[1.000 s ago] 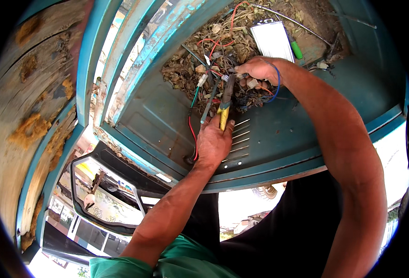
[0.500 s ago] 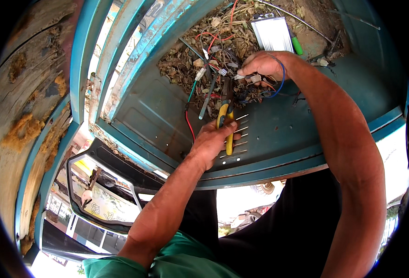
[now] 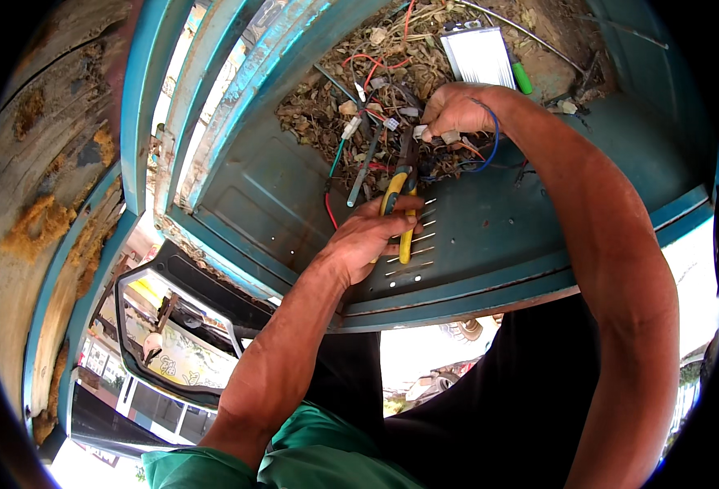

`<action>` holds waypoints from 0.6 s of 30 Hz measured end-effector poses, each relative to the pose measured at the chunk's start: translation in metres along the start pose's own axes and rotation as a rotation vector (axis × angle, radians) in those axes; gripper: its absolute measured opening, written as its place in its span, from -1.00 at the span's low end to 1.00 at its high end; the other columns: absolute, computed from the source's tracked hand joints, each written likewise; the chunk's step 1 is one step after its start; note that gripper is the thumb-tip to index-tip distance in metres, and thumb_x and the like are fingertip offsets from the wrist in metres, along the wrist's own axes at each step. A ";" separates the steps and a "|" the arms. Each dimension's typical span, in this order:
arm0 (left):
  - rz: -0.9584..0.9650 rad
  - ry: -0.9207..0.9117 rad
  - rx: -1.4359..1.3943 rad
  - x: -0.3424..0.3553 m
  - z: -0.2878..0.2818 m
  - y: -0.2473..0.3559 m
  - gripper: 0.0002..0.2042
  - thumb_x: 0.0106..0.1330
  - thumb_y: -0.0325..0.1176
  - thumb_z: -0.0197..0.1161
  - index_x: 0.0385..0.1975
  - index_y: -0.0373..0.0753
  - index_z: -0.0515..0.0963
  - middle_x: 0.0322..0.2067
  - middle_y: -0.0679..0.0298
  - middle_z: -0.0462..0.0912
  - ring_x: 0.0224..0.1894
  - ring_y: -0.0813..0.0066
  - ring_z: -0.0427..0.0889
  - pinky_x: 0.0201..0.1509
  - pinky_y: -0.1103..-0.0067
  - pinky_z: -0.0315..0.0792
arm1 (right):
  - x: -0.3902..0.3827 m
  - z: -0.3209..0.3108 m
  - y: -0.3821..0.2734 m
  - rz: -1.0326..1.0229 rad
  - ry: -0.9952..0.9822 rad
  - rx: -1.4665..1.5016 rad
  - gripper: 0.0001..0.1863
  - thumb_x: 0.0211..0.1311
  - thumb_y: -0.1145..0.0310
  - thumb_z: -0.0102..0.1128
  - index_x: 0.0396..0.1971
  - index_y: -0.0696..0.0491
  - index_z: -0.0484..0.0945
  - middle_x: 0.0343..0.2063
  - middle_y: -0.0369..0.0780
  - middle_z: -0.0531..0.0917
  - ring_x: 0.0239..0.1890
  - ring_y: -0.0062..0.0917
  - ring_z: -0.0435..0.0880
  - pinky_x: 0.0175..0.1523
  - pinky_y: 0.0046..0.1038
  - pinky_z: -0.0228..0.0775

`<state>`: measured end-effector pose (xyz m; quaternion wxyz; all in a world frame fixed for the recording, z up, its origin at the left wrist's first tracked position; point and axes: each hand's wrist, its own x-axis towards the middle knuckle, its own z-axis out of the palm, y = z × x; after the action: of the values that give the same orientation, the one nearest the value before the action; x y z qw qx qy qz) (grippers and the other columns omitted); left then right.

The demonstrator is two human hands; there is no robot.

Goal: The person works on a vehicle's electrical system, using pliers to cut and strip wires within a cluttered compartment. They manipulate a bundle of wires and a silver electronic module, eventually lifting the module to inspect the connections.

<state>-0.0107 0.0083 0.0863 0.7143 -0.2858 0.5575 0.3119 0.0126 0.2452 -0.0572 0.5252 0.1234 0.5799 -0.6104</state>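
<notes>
My left hand (image 3: 373, 236) is closed round the yellow-and-black handles of a pair of pliers (image 3: 399, 191). The dark jaws point away from me and reach up to a small pale wire connector (image 3: 421, 132). Pinched in the fingers of my right hand (image 3: 464, 112) is that connector, with its far side hidden by the fingers. A blue wire (image 3: 496, 138) loops beside my right wrist. Just left of the jaws lie a small white multi-pin plug (image 3: 390, 124) and another white connector (image 3: 351, 127) on a green wire.
Dry leaves (image 3: 319, 106) cover the far part of the blue-green metal panel (image 3: 490, 220). A silver finned box (image 3: 480, 59) and a green-handled tool (image 3: 522, 78) lie beyond my right hand. Thin rods and a red wire (image 3: 363, 59) cross the leaves. A row of slots runs beside the pliers.
My left hand has shifted slightly, its fingers spreading along the handles, and the pliers' jaws have come up closer to the connector. My right hand has barely moved.
</notes>
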 end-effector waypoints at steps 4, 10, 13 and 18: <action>0.019 -0.004 0.063 0.003 0.003 0.003 -0.60 0.41 -0.34 0.23 0.23 -0.21 0.48 0.08 0.23 0.58 0.17 0.40 0.58 0.17 0.30 0.43 | 0.001 0.000 0.006 0.023 0.003 0.088 -0.73 0.22 0.32 0.36 -0.22 0.24 0.70 -0.39 -0.21 0.72 -0.38 -0.51 0.66 -0.24 -0.40 0.57; 0.042 0.015 -0.075 0.010 0.007 -0.001 -0.75 0.43 -0.34 0.24 0.03 -0.23 0.50 -0.08 0.27 0.58 -0.01 0.42 0.60 0.00 0.39 0.54 | 0.007 0.001 0.011 -0.013 0.004 0.156 -0.74 0.23 0.37 0.34 -0.18 0.24 0.69 -0.36 -0.20 0.74 -0.34 -0.53 0.66 -0.26 -0.41 0.57; 0.048 0.039 -0.018 0.017 0.007 -0.006 -0.81 0.43 -0.36 0.25 -0.06 -0.24 0.49 -0.16 0.30 0.56 -0.11 0.46 0.59 -0.10 0.45 0.57 | 0.012 0.005 0.014 -0.048 0.050 0.093 -0.71 0.21 0.39 0.36 -0.15 0.26 0.67 -0.35 -0.21 0.74 -0.34 -0.54 0.66 -0.22 -0.44 0.54; 0.119 0.077 0.128 0.023 0.002 -0.012 -0.80 0.43 -0.34 0.27 -0.07 -0.24 0.48 -0.21 0.32 0.55 -0.18 0.51 0.59 -0.19 0.51 0.56 | 0.012 0.008 0.010 -0.059 0.104 0.032 -0.70 0.19 0.40 0.38 -0.13 0.26 0.66 -0.34 -0.21 0.75 -0.34 -0.56 0.67 -0.20 -0.49 0.50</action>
<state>0.0040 0.0052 0.0651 0.6894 -0.2177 0.6192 0.3064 0.0189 0.2347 -0.0699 0.4738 0.1461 0.6003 -0.6276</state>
